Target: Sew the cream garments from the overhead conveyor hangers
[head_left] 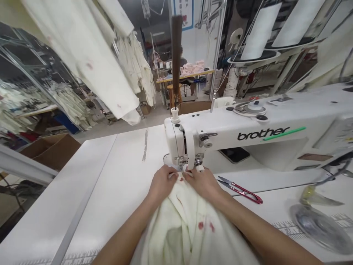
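A cream garment [190, 224] with small red prints lies bunched on the white table [110, 176] in front of me. Its front edge sits under the needle area [184, 162] of a white Brother sewing machine [248, 136]. My left hand [161, 182] presses on the fabric just left of the presser foot, fingers curled and pinching the cloth edge. My right hand [202, 182] holds the fabric on the right side of the foot, fingers closed on the cloth.
Red-handled thread snips [242, 190] lie on the table right of my right hand. A dark phone [234, 154] rests under the machine arm. Cream garments [91, 62] hang above left. A cardboard box [52, 149] stands beyond the table's left edge. Thread cones [259, 33] stand behind the machine.
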Motion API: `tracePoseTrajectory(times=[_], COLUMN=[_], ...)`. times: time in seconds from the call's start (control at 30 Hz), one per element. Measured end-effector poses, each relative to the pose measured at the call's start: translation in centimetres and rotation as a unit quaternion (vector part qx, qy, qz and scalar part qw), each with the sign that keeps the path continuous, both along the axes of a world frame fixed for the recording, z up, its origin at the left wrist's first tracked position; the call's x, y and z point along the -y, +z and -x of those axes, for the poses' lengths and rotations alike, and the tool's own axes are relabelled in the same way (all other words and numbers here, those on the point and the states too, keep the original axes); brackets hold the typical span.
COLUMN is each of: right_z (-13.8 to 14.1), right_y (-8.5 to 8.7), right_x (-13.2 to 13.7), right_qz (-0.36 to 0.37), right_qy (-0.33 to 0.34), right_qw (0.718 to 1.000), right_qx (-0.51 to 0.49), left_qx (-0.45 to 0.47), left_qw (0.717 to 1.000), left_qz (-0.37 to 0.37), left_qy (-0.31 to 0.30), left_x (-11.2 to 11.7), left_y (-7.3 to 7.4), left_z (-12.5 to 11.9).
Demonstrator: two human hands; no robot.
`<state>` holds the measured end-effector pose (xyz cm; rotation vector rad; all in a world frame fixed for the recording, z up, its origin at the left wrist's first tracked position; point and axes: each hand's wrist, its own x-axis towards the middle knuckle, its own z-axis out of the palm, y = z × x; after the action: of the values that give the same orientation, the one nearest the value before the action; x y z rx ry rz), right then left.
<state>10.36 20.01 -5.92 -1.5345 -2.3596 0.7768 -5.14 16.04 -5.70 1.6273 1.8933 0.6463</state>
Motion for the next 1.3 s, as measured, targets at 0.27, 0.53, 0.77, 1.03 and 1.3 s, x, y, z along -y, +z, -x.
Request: tracePoseTrajectory(times=[0.27,0.53,0.77,1.03,1.3], right_z=[0.1,0.0,0.1,-0.1,-0.1], right_y=[0.4,0.6,0.1,0.2,0.2], right_x=[-0.2,-0.3,-0.2,-0.4,-0.5], right_qz=[-0.002,-0.015,-0.04,-0.065,-0.061], right_qy=[-0.034,-0.039,-0.075,-0.049,-0.046], right_qw=[0.998,0.998,0.996,0.996,0.996], right_qx=[0.056,0.042,0.033,0.025,0.035], left_qx=[-0.024,-0.04,-0.032,-0.045,-0.054], left_qw=[0.999,0.997,0.997,0.998,0.998], left_qz=[0.037,0.051,0.048,0.037,0.029], left_qy=[0.026,0.044,0.045,0.03,0.026], left_x=[-0.8,-0.8,-0.9,-1.1,-1.2], left_y=[0.0,0.2,0.4,0.1,0.1], left_z=[-1.0,-1.4,-1.5,-1.5,-1.4])
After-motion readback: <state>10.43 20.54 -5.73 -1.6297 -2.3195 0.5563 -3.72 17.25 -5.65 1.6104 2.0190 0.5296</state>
